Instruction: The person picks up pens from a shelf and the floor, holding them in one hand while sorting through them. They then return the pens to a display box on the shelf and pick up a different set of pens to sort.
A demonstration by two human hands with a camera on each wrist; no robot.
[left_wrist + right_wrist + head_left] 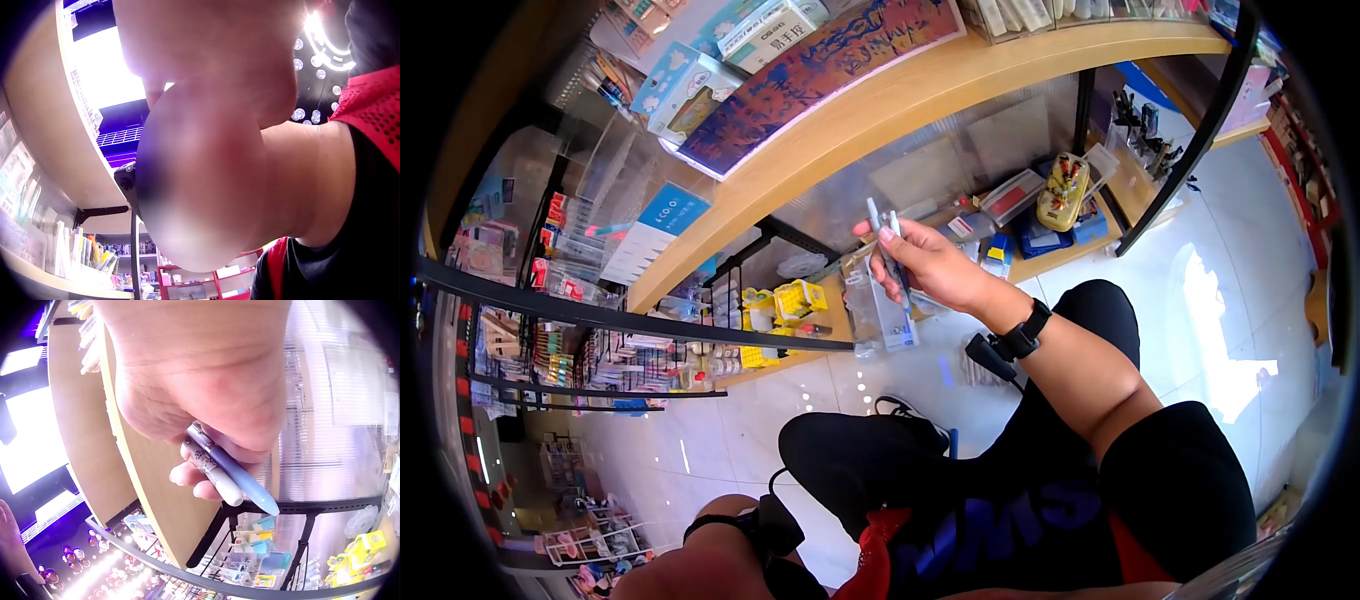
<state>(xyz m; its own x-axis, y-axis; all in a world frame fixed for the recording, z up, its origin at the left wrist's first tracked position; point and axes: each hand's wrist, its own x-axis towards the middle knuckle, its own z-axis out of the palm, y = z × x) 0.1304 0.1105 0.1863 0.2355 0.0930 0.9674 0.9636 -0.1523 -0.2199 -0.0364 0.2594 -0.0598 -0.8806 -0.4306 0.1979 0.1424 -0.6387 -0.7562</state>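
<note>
My right hand (930,265) is raised in front of the shelving and holds two slim pens between thumb and fingers. In the right wrist view, the pale blue pen (247,482) lies beside a white pen with a small dark pattern (215,475), both jutting from the curled hand. My left hand (685,570) is low at the left edge of the head view, close to my body and partly cut off. Blurred skin (206,56) fills much of the left wrist view, so its fingers are hidden, and I cannot tell whether they hold anything.
A curved wooden shelf (850,108) runs above the right hand. Below it, a lower shelf carries a yellow pen case (1062,195), yellow baskets (798,300) and a clear plastic packet (890,315). A black metal bar (640,325) crosses at left. A blue-and-white sign (670,215) stands nearby.
</note>
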